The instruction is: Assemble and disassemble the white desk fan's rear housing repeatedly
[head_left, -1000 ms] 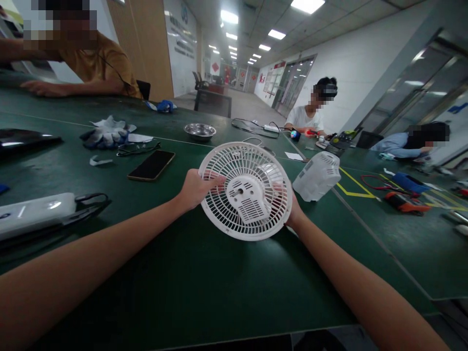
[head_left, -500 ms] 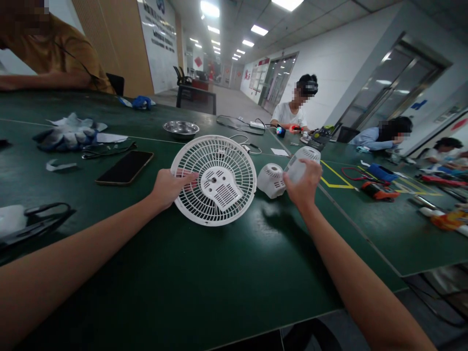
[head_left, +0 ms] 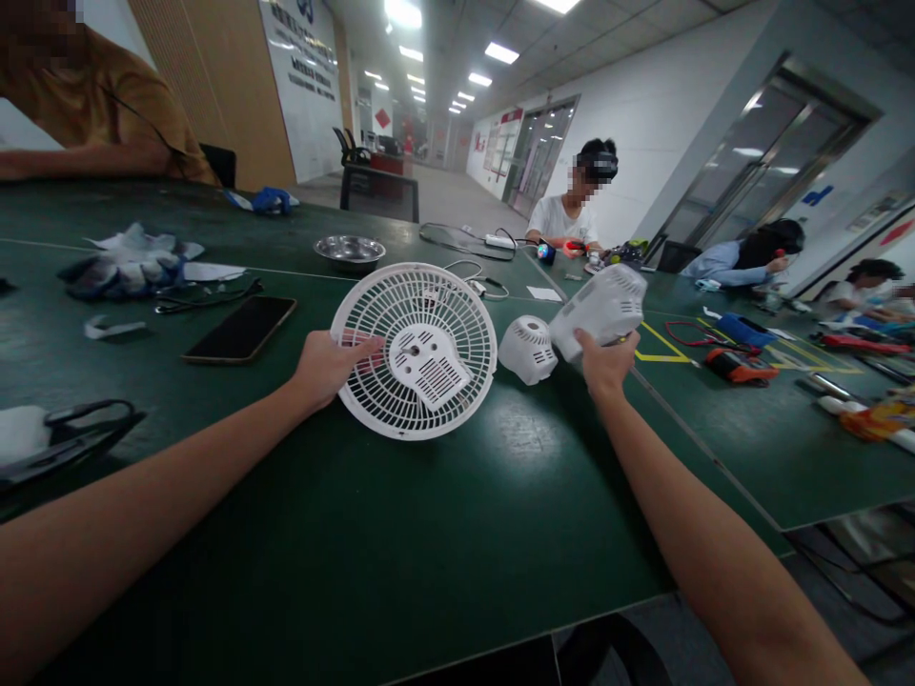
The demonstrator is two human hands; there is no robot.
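Note:
My left hand [head_left: 335,367] grips the left rim of a round white fan grille [head_left: 429,367], its thumb lying over the slats. The grille is tilted up, with its slotted centre plate facing me. On the right, my right hand [head_left: 606,360] is closed around a white plastic fan housing [head_left: 601,303] with vent slots, held up at a slant above the table. Between the grille and that housing, a smaller white vented cover [head_left: 527,349] sits on the green table [head_left: 429,534].
A phone [head_left: 239,330], gloves [head_left: 125,267] and a black cable lie at the left. Behind the grille are a metal bowl [head_left: 350,251] and a power strip [head_left: 498,242]. An orange multimeter [head_left: 740,366] lies at the right. Other people sit around the table.
My right hand has turned and raised the white housing, so more of its vented side shows. My left hand and the grille stay almost where they were.

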